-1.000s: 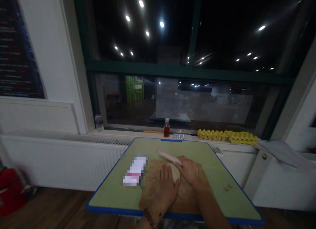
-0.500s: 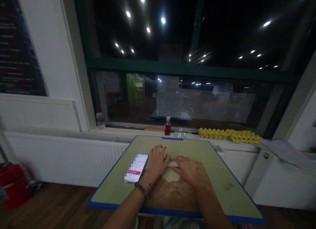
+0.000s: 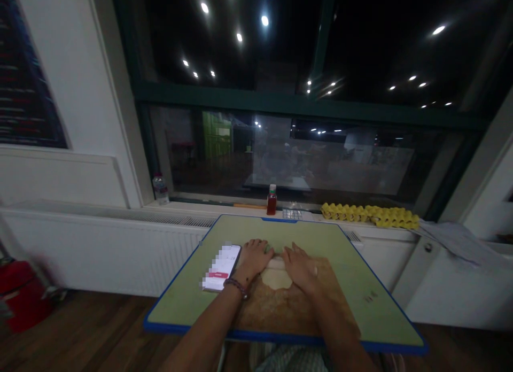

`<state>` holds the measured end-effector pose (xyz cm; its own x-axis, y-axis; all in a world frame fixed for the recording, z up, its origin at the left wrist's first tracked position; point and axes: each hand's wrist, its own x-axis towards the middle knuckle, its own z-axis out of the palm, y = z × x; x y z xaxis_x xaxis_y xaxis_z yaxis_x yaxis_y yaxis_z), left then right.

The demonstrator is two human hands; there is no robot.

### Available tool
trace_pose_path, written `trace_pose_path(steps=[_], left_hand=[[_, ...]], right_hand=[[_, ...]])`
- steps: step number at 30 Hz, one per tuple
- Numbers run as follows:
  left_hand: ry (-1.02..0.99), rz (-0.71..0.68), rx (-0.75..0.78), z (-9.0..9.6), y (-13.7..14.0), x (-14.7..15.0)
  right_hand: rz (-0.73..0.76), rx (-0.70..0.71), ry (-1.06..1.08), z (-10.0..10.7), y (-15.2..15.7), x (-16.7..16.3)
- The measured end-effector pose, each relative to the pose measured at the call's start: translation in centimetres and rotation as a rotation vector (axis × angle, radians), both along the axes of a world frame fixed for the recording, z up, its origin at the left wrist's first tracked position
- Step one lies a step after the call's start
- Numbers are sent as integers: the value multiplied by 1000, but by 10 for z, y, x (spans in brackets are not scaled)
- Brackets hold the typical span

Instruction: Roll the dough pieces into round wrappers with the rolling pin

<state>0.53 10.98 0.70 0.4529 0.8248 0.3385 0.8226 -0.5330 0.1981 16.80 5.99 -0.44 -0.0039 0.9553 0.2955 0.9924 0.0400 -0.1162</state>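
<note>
A flattened piece of pale dough (image 3: 276, 279) lies on a brown wooden board (image 3: 280, 310) on the table. Across its far part runs a light rolling pin (image 3: 276, 263), its middle showing between my hands. My left hand (image 3: 256, 258) lies over the pin's left part, and my right hand (image 3: 300, 266) covers the right part, both closed over it with the fingers pointing away from me. The ends of the pin are mostly hidden under the palms. Left of my left hand is a phone (image 3: 222, 268) with a lit, partly blurred screen.
The green table (image 3: 188, 302) has a blue edge. Behind it, the windowsill holds a bottle of red-brown liquid (image 3: 271, 201), a clear plastic bottle (image 3: 160, 189) and yellow egg trays (image 3: 368, 214). A white radiator (image 3: 100, 249) runs along the wall; a red fire extinguisher (image 3: 26, 297) stands at left.
My hands have moved slightly apart on the rolling pin, showing more of its middle and of the dough. The view has tipped a little downward relative to before, shifting the window slightly.
</note>
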Motion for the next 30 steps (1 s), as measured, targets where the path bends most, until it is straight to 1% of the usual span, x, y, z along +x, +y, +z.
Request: trace_pose_path(steps=[3, 4, 6, 9, 11, 13, 14, 16, 19, 21, 24, 26, 28, 30], left_hand=[[51, 88, -15, 2, -9, 1], [66, 93, -13, 3, -14, 0], [91, 90, -3, 2, -24, -2], [109, 80, 2, -2, -42, -10], [100, 36, 11, -4, -51, -17], [99, -13, 3, -4, -55, -22], [108, -27, -14, -3, -54, -22], [140, -23, -62, 0, -45, -20], [182, 38, -136, 6, -21, -10], [216, 84, -261, 10, -3, -1], [201, 156, -372, 12, 17, 8], [170, 210, -392, 12, 22, 11], [163, 248, -377, 13, 19, 12], [188, 244, -330, 13, 9, 11]], right_hand=[[22, -10, -83, 1, -5, -5], [33, -8, -90, 1, -8, -6], [63, 12, -82, -1, -18, -7], [110, 76, -61, -11, -37, -6], [163, 158, -70, -18, -47, -4], [189, 174, -49, -21, -51, -2], [196, 153, -32, -21, -50, 0], [202, 68, -3, -17, -40, 3], [165, -69, -1, -9, -14, 6], [106, -148, -17, -6, 5, 7], [38, -163, -50, -6, 25, 8], [29, -150, -67, -7, 29, 9], [53, -139, -93, -7, 26, 8], [116, -126, -124, -4, 16, 7]])
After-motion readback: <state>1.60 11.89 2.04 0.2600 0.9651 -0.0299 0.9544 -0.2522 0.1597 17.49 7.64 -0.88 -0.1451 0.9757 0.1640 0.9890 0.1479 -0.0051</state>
